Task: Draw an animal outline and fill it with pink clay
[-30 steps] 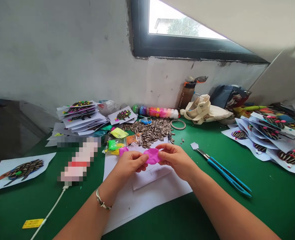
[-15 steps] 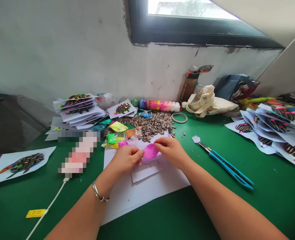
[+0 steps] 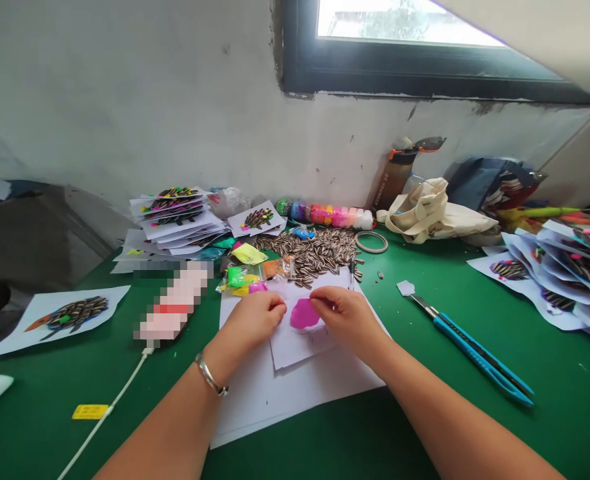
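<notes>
A flattened piece of pink modelling clay (image 3: 305, 314) lies over a small sheet of paper (image 3: 295, 353) with drawn lines on it. My right hand (image 3: 347, 310) pinches the clay's right edge between thumb and fingers. To the left, apart from the clay, my left hand (image 3: 257, 315) has its thumb and fingers closed together; whether a small bit is between them is hidden. Under both hands are larger white sheets (image 3: 245, 413). A lump of pink clay in a packet (image 3: 258, 287) shows just behind my left hand.
Striped sunflower seeds (image 3: 319, 250) and colored clay packets (image 3: 249, 254) lie behind my hands. A blue utility knife (image 3: 479, 357) is at right. Stacked seed pictures (image 3: 175, 227) stand at left, more pictures (image 3: 555, 267) at right. A cable (image 3: 129, 383) crosses the left side.
My left hand has let go of the clay's left edge and moved slightly away. The right hand still holds the clay. The view has shifted a little to the left.
</notes>
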{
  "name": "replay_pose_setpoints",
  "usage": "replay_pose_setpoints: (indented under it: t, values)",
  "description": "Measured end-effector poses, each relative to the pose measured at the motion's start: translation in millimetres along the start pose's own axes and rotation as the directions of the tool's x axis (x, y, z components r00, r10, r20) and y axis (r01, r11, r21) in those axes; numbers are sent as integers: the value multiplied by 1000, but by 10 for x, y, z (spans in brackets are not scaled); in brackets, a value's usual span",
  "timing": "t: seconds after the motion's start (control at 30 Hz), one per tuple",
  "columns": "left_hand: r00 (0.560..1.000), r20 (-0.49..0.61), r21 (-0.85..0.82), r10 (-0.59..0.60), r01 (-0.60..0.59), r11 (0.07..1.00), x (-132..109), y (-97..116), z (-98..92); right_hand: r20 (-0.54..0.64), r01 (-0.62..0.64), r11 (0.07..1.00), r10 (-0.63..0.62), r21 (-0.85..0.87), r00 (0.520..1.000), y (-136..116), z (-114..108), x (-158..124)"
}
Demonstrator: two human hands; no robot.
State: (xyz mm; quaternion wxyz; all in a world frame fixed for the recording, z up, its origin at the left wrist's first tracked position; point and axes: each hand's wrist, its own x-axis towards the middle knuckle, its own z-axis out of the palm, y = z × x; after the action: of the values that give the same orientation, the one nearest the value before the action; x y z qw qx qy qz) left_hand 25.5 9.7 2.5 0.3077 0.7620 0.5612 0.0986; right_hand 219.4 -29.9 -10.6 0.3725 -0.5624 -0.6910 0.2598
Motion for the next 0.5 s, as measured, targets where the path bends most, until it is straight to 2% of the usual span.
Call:
replay_pose_setpoints:
  t: [0.13,0.2,0.27,0.5]
  values:
    - [1000,-11,4,11,-11,1000,15,-26,24,51,-87,959,76,271,996,-176,29,-23]
    - [1000,-12,5,15,-15,1000,21,-32,29,64,-128,935,113,331,992,-191,43,-16]
    - [1000,-10,7,15,-15,1000,21,-25,26,56,-141,941,131,306,990,-143,55,2]
    - [1000,5,7,15,-15,1000,-19,31,7,12,-66,998,65,11,998,61,61,28]
